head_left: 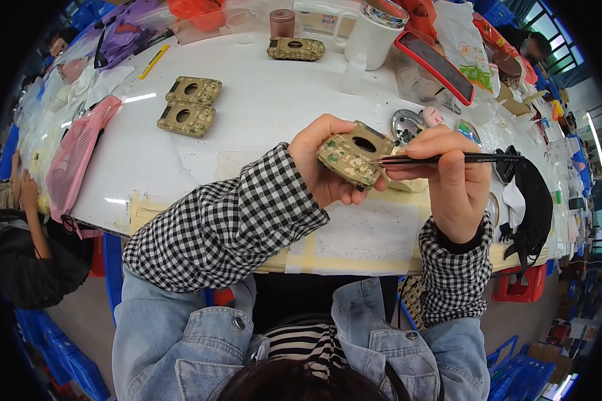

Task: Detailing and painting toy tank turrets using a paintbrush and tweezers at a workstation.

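Note:
My left hand (309, 155) holds a camouflage-patterned toy tank hull (343, 158), tilted, with its oval hole facing up. Fingers wrap it from below and the thumb lies along its far edge. In my right hand (460, 184) is a pair of black fine-tipped tweezers (485, 158), pinched between thumb and fingers. Their tips reach the top of the hull, just below the hole. Whether the tips grip some tiny piece is too small to tell. Two similar hulls (188, 105) lie together to the left, and one more hull (295, 49) sits at the back.
Beyond my right hand are a round metal tin (407, 125), a red-cased phone (435, 69) and a white mug (374, 40). A pink mesh pouch (80, 157) and yellow knife (154, 62) lie left. A black cloth item (536, 200) is at right. Another person's hand (29, 192) shows far left.

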Available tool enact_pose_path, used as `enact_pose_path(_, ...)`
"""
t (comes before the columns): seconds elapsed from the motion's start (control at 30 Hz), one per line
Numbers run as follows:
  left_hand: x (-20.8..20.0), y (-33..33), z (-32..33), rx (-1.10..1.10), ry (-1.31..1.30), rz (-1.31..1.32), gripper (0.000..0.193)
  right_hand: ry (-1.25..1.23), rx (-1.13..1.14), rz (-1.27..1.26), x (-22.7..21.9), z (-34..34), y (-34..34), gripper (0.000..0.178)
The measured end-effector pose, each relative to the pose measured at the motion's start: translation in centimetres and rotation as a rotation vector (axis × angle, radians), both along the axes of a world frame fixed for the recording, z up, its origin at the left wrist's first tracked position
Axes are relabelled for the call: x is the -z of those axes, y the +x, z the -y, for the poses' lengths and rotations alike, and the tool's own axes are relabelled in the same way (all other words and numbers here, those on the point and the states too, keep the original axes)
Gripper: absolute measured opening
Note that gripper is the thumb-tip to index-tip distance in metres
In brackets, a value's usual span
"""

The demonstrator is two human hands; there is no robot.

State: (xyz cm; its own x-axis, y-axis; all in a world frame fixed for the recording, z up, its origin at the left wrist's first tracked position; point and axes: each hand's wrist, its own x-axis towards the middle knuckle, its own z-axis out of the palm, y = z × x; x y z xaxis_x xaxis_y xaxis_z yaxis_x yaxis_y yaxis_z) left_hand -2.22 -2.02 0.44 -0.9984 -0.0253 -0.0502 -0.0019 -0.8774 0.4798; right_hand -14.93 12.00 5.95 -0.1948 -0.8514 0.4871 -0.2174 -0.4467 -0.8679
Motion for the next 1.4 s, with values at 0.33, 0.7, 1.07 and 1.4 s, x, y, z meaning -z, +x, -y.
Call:
enact_pose_path(0.33,0.0,0.1,0.0,-0.007,-0.024,0.017,0.054,0.018,-0.008,0.037,0.0,0.1,0.0,0.036)
enact_pose_path(0.7,0.0,0.1,0.0,-0.018,-0.033,0.022,0.054,0.006,-0.020,0.085,0.1,0.1,0.2,0.037)
enact_pose_path(1.07,-0.2,-0.2,-0.3,-0.013,0.125,0.022,0.053,-0.226,0.135,-0.431,0.3,-0.1,-0.2,0.029)
enact_pose_path(1.4,-0.5,0.0,-0.4,-0.027,0.136,0.053,0.052,-0.198,0.137,-0.517,-0.5,-0.3,0.4,0.026)
